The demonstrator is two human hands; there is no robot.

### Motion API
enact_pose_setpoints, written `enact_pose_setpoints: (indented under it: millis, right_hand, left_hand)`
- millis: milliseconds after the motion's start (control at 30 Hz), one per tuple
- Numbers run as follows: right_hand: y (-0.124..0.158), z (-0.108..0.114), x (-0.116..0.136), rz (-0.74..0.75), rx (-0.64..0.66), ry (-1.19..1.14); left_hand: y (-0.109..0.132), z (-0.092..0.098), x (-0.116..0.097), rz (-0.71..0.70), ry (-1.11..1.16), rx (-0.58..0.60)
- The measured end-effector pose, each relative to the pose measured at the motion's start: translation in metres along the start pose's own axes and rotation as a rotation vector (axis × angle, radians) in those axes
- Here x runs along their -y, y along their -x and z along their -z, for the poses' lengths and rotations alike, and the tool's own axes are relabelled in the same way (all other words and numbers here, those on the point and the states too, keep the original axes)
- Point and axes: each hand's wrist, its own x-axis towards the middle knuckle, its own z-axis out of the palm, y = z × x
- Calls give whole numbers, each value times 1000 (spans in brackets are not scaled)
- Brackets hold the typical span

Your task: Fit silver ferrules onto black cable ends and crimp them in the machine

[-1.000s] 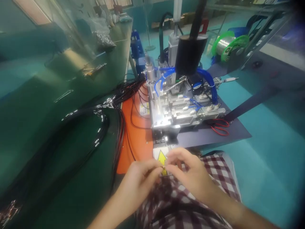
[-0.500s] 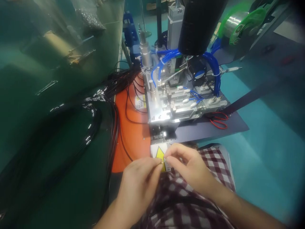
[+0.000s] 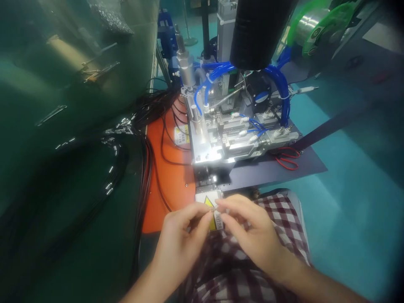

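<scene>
Both hands meet low in the middle of the view, over a white plate with a yellow triangle label [image 3: 208, 202]. The fingertips of my left hand [image 3: 184, 231] are pinched on something too small to make out. Close beside them, the thumb and index finger of my right hand [image 3: 252, 227] are slightly apart, with the tips by the same tiny thing. Whether my right hand grips it is unclear. Just beyond the hands stands a metal machine [image 3: 227, 130] with blue air tubes [image 3: 282, 92].
An orange panel [image 3: 170, 185] lies left of the machine. Bundles of black cables [image 3: 142, 164] with shiny ends run over the dark green table [image 3: 78, 185]. A black cylinder [image 3: 261, 33] hangs above the machine. At the upper right is a green wire spool [image 3: 311, 25].
My right hand's index finger and thumb have spread apart. My left fingers remain pinched near the same place. The whole view has shifted slightly, with the machine a little further left.
</scene>
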Motion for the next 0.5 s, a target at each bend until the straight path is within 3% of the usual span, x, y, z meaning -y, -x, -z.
enact_pose_setpoints:
  millis: [167,233,333,500]
  right_hand:
    - [15,0,-5,343,29,306]
    - [15,2,-5,259,-15,266]
    - [5,4,0,-22,-89,80]
    - [-15,2,12,-307,17,-117]
  left_hand:
    - [2,-3,4,-8,-55,-53]
    - [4,-3,6,-6,-65,-40]
    - [5,-3,6,19,-45,-8]
    - [4,-2,2,12,-41,9]
